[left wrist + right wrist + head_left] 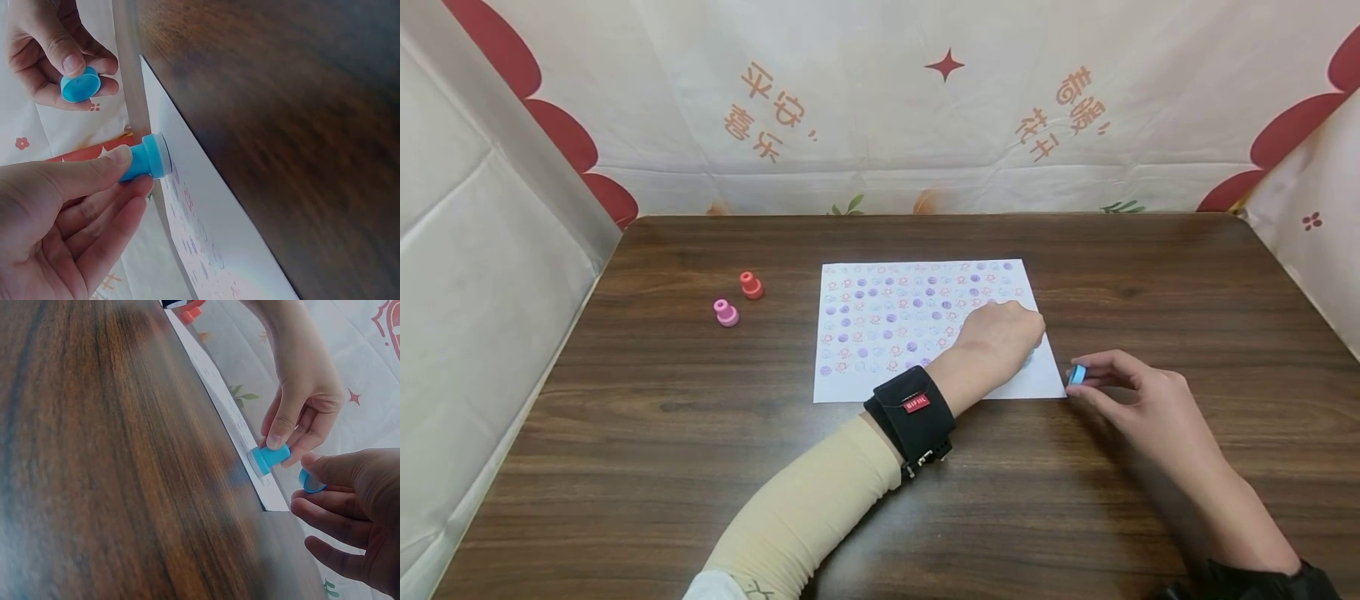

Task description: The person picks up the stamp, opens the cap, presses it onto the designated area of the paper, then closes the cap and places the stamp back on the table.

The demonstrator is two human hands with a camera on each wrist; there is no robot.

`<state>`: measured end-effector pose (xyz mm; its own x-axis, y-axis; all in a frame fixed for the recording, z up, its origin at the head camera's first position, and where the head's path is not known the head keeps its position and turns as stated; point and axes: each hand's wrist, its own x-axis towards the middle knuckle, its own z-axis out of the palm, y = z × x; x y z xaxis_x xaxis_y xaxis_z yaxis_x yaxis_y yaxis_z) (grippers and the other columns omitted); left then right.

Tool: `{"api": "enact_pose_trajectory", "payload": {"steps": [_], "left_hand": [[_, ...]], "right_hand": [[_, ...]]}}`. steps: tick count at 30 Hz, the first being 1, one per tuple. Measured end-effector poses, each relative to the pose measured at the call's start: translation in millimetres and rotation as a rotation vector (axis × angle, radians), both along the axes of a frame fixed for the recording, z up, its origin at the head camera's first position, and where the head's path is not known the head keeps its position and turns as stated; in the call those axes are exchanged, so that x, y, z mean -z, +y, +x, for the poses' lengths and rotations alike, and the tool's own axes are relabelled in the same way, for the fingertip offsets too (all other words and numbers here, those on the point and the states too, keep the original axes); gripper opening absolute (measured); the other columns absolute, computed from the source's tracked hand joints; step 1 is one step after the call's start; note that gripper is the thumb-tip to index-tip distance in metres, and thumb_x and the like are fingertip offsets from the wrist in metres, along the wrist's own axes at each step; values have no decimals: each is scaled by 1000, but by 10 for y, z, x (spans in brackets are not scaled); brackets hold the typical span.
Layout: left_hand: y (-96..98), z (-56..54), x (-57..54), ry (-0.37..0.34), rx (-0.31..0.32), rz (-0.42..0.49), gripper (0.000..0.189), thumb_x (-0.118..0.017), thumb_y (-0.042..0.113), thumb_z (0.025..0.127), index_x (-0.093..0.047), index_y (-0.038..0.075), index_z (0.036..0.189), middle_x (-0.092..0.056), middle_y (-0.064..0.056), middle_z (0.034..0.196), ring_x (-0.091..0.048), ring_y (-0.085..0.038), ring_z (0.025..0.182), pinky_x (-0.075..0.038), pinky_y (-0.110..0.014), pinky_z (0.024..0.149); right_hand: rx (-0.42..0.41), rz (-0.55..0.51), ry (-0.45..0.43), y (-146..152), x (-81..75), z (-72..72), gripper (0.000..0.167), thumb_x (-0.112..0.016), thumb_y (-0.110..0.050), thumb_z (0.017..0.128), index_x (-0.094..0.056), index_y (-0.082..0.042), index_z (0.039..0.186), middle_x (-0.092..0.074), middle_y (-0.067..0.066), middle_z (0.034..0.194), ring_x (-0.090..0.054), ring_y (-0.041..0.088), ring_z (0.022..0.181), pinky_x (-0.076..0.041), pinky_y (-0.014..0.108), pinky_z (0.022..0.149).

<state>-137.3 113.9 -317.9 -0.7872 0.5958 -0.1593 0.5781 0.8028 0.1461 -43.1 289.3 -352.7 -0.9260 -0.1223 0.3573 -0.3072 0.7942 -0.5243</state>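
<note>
My left hand [1000, 333] is over the right part of a white sheet of paper [925, 392] covered in rows of small purple, red and pale blue stamp prints. Between its thumb and fingers it pinches a blue stamp [142, 159], whose wide end faces down at the paper, as the left wrist view shows. My right hand [1150, 408] is just off the sheet's lower right corner. It holds a small blue cap [81, 85] between thumb and fingertips, with the hollow side showing in the left wrist view.
A red stamp [751, 286] and a pink stamp [726, 313] stand on the brown wooden table [662, 433], left of the sheet. Behind the table hangs a pale printed cloth [865, 100]. The left wrist carries a black band [913, 417].
</note>
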Motion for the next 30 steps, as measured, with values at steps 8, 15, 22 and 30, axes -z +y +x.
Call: {"api": "enact_pose_trajectory", "payload": {"steps": [8, 15, 22, 30], "left_hand": [[7, 28, -4, -1, -7, -10, 22, -67, 26, 96, -72, 30, 117, -74, 9, 105, -64, -5, 80, -53, -21, 68], [-34, 62, 14, 52, 26, -11, 23, -62, 24, 98, -71, 29, 119, -74, 8, 108, -65, -6, 84, -54, -24, 69], [-20, 103, 2, 62, 54, -56, 26, -63, 23, 98, -68, 30, 123, -73, 8, 114, -68, -8, 91, -57, -26, 71], [-107, 90, -70, 58, 59, -21, 24, -59, 25, 101, -66, 30, 123, -71, 9, 112, -67, -7, 90, -56, -25, 72]], "right_hand": [[8, 5, -13, 10, 1, 8, 34, -87, -7, 73, -73, -13, 104, -76, 4, 85, -53, -30, 84, -41, -1, 74], [-1, 2, 2, -4, -7, -1, 34, -87, -7, 73, -73, -13, 104, -76, 3, 85, -54, -29, 84, -42, -1, 74], [9, 8, -14, -3, -4, -9, 34, -86, -7, 75, -72, -11, 105, -76, 5, 86, -52, -29, 84, -42, -1, 72], [8, 9, -6, -18, 8, -30, 33, -86, -7, 75, -72, -10, 105, -76, 6, 86, -52, -29, 84, -42, -1, 71]]}}
